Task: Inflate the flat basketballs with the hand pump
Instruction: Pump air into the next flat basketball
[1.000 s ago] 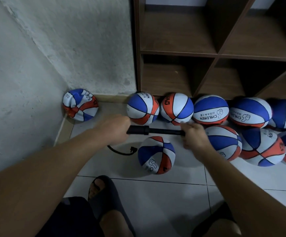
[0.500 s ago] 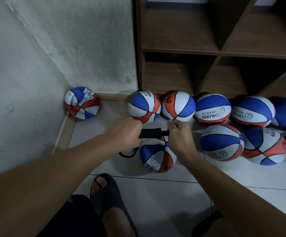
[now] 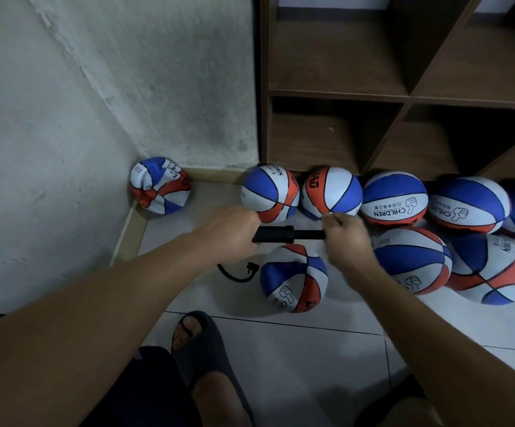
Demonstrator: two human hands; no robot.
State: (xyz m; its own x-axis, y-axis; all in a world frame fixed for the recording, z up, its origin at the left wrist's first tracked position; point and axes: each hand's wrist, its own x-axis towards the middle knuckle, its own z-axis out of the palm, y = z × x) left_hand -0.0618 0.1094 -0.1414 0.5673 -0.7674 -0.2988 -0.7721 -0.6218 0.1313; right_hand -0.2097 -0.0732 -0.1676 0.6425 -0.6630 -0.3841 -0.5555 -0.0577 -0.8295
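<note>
A black hand pump (image 3: 284, 234) is held level above a partly flat blue, white and orange basketball (image 3: 293, 277) on the tiled floor. My left hand (image 3: 231, 232) grips the pump's barrel end. My right hand (image 3: 347, 238) grips the handle end, with the rod partly drawn out. A short black hose (image 3: 234, 274) curls from the pump to the ball's left side. Another crumpled flat ball (image 3: 157, 186) lies in the wall corner at left.
Several round basketballs (image 3: 393, 198) lie in rows along the foot of a brown wooden shelf unit (image 3: 404, 97). Grey walls close off the left side. My sandalled foot (image 3: 202, 337) rests on the tiles below the ball.
The pump was drawn out, then pushed nearly closed as my right hand moved left; now my right hand has pulled right again and the rod shows once more.
</note>
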